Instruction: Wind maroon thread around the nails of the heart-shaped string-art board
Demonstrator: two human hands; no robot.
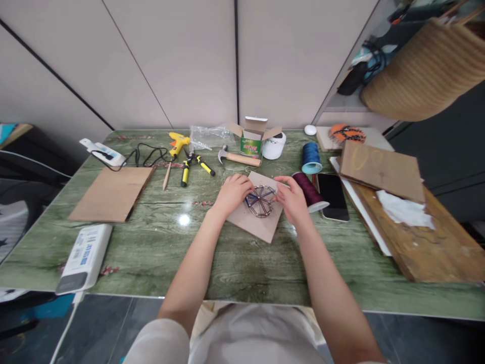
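Observation:
A small square wooden board (253,230) lies turned at an angle on the table in front of me. Nails stand in a ring on it, and dark blue and maroon thread (259,206) runs between them like wheel spokes. My left hand (235,193) rests on the board's left side, its fingers curled together at the ring's upper left. At the ring's right edge, my right hand (292,198) has thumb and fingertips drawn together; whatever lies between them is too small to make out. A maroon thread spool (307,192) lies just right of that hand.
Behind the board are a claw hammer (239,158), pliers (185,173), a yellow glue gun (177,144) and a green box (250,145). A blue spool (311,158), a phone (332,196) and stacked boards (382,172) stand right. A power strip (85,258) and plain board (113,194) lie left.

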